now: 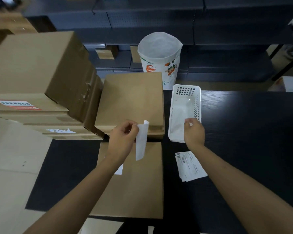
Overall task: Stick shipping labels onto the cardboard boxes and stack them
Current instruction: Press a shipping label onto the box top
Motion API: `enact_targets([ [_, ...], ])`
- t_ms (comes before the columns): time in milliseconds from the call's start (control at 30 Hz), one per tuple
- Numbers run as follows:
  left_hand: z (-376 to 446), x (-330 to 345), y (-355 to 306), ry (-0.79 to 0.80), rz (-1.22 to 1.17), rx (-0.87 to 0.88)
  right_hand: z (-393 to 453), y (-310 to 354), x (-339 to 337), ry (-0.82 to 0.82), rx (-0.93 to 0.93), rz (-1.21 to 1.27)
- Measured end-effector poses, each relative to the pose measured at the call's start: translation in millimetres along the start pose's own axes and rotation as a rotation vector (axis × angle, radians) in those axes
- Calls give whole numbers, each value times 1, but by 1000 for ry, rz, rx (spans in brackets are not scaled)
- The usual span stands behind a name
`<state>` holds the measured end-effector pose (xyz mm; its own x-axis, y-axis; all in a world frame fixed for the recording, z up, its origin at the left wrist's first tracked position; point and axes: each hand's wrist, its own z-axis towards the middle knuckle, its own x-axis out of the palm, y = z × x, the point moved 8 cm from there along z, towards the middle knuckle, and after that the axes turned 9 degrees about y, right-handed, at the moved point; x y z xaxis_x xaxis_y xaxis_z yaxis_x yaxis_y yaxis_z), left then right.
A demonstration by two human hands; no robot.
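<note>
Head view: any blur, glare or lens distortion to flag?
Head view: top-left corner motion-smeared; wide-angle bending curves the stacked boxes and shelving; soft glare on the black table; left hand, its label and right hand reasonably sharp.

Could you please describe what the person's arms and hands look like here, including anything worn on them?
Both forearms are bare from the bottom edge of the picture to the wrists, with no sleeve, glove, watch or bracelet in view. The left hand shows a small glint on one finger that may be a ring, too small to confirm. The right hand shows nothing worn.
</note>
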<state>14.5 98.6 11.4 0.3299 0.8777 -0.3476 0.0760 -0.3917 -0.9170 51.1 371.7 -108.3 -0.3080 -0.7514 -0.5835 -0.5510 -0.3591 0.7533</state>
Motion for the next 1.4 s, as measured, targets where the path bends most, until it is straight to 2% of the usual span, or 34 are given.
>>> enact_targets([
  [200,-10,0,-1,28,-3,20,-25,7,-12,-187,19,-10],
  [367,-19,-9,-2,81,20,61,-62,43,-5,-195,-234,15],
  [467,-25,-17,-2,144,94,117,-84,61,18,-13,-269,223],
  [600,-44,-35,-10,198,224,291,-111,73,62,307,-27,502],
  [733,-66,-54,-6,322,345,463,-140,77,91,566,209,495],
  [833,-86,-63,5,457,460,587,-159,76,105,699,233,518],
  [967,-114,-70,21,534,687,775,-185,68,121,808,242,548],
  [1067,-132,-69,33,596,809,886,-196,56,125,791,261,552],
  [1200,-141,-62,48,663,874,909,-204,40,120,730,239,456],
  [1300,-142,-53,56,658,936,913,-204,27,111,624,215,359],
  [1400,-143,-44,65,632,966,912,-202,17,101,440,127,189],
])
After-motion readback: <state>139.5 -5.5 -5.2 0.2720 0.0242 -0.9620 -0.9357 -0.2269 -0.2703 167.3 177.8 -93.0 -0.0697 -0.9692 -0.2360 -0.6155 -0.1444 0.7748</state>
